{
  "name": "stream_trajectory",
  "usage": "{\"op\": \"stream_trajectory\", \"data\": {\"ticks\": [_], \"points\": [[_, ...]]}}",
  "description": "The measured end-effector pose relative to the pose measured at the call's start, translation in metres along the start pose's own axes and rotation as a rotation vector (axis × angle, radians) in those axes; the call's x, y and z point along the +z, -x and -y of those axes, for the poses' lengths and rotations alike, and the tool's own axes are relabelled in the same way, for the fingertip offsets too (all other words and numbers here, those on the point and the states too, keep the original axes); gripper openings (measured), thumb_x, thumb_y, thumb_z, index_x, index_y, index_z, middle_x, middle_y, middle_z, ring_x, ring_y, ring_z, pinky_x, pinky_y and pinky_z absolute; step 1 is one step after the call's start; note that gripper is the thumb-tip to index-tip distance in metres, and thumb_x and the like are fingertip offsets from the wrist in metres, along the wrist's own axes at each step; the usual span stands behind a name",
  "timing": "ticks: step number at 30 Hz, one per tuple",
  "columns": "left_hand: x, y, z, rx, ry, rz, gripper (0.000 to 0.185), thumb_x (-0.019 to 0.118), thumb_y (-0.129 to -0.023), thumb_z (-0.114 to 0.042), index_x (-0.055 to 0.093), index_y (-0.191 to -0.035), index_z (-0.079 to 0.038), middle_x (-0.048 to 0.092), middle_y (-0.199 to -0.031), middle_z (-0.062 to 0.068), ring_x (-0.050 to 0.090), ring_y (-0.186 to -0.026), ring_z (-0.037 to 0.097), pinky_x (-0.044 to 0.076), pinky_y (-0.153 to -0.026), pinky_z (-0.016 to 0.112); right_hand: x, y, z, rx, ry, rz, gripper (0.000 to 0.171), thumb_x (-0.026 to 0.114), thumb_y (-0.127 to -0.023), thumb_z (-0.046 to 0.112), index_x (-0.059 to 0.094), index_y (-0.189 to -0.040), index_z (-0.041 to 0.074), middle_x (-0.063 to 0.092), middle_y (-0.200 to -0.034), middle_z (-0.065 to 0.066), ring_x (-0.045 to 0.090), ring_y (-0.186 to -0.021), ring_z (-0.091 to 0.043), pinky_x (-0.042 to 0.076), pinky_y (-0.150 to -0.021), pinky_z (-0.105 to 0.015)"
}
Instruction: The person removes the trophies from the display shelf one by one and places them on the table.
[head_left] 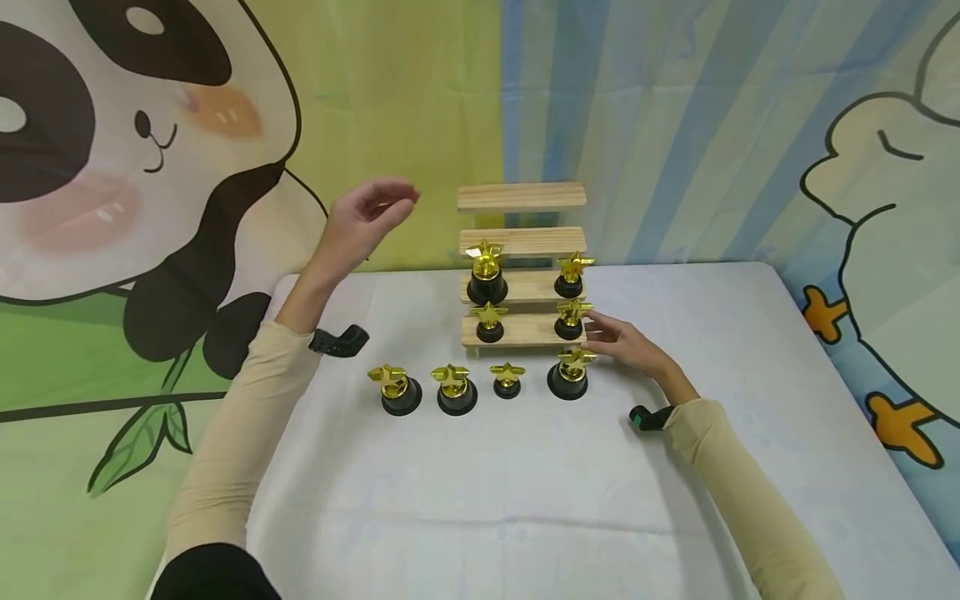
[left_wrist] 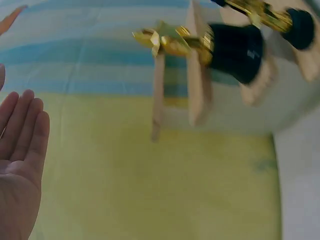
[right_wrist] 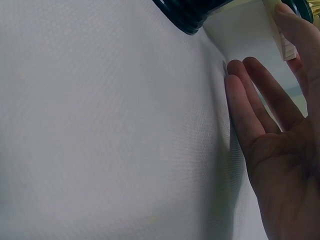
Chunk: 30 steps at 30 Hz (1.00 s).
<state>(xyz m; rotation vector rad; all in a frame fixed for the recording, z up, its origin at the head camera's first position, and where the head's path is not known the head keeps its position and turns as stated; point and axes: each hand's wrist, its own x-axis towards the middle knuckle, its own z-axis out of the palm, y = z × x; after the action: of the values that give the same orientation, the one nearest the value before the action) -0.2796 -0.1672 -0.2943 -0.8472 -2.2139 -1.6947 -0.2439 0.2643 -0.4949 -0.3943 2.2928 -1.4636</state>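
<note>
A tiered wooden display rack [head_left: 525,331] stands at the back of the table, with small gold star trophies on black bases on its two lower steps. The largest of these is the trophy [head_left: 487,287] on the left of the second step. My right hand [head_left: 628,346] pinches the right end of the lowest board [right_wrist: 281,37] between thumb and forefinger, its other fingers stretched out below. Left of the rack, my left hand [head_left: 367,218] is raised in the air, holding nothing; its fingers [left_wrist: 25,122] look straight in the left wrist view.
In front of the rack, several more trophies stand in a row on the white table [head_left: 480,467], among them a small trophy [head_left: 507,382] and a wider-based trophy [head_left: 568,377] at the right. A printed cloth backdrop [head_left: 405,100] hangs close behind the rack.
</note>
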Motion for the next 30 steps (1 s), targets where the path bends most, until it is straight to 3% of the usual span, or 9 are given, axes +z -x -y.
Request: {"op": "stream_trajectory", "data": {"ticks": [4, 8, 13, 21, 30], "points": [[0.036, -0.035, -0.024, -0.011, 0.007, 0.075, 0.03, 0.062, -0.094, -0.007, 0.06, -0.122, 0.004, 0.066, -0.118, 0.012, 0.063, -0.106, 0.01, 0.052, -0.097, 0.023, 0.0, 0.0, -0.002, 0.012, -0.001, 0.0, 0.076, 0.063, -0.095, 0.022, 0.02, -0.154, 0.005, 0.04, -0.148, -0.029, 0.042, -0.136, -0.044, 0.042, -0.109, -0.055], [0.073, -0.057, -0.042, -0.012, 0.0, 0.159, 0.031, 0.061, -0.095, -0.008, 0.059, -0.123, 0.004, 0.064, -0.122, 0.018, 0.064, -0.108, 0.016, 0.052, -0.098, 0.026, -0.001, 0.001, -0.002, 0.021, -0.004, 0.0, 0.076, 0.064, -0.095, 0.024, 0.02, -0.154, 0.006, 0.04, -0.148, -0.028, 0.042, -0.136, -0.044, 0.041, -0.109, -0.055], [0.117, -0.074, -0.037, 0.042, -0.001, 0.284, 0.029, 0.065, -0.094, -0.015, 0.062, -0.119, 0.0, 0.067, -0.115, 0.012, 0.064, -0.104, 0.014, 0.053, -0.094, 0.023, -0.002, 0.001, -0.002, 0.023, -0.003, -0.002, 0.076, 0.064, -0.095, 0.024, 0.02, -0.155, 0.006, 0.039, -0.148, -0.028, 0.041, -0.137, -0.044, 0.041, -0.109, -0.055], [0.164, -0.077, -0.014, 0.061, -0.137, 0.422, 0.031, 0.067, -0.092, -0.02, 0.063, -0.118, -0.003, 0.068, -0.109, 0.008, 0.065, -0.099, 0.012, 0.053, -0.088, 0.017, -0.001, 0.001, -0.003, 0.027, -0.005, -0.005, 0.076, 0.064, -0.095, 0.025, 0.02, -0.155, 0.007, 0.04, -0.148, -0.027, 0.042, -0.136, -0.043, 0.041, -0.109, -0.055], [0.183, -0.072, 0.002, -0.009, -0.289, 0.509, 0.033, 0.065, -0.094, -0.023, 0.061, -0.121, -0.004, 0.067, -0.113, 0.009, 0.064, -0.102, 0.016, 0.052, -0.09, 0.02, -0.001, 0.001, -0.001, 0.004, -0.019, -0.004, 0.076, 0.064, -0.094, 0.024, 0.021, -0.154, 0.006, 0.041, -0.148, -0.028, 0.043, -0.136, -0.043, 0.041, -0.109, -0.056]]}}
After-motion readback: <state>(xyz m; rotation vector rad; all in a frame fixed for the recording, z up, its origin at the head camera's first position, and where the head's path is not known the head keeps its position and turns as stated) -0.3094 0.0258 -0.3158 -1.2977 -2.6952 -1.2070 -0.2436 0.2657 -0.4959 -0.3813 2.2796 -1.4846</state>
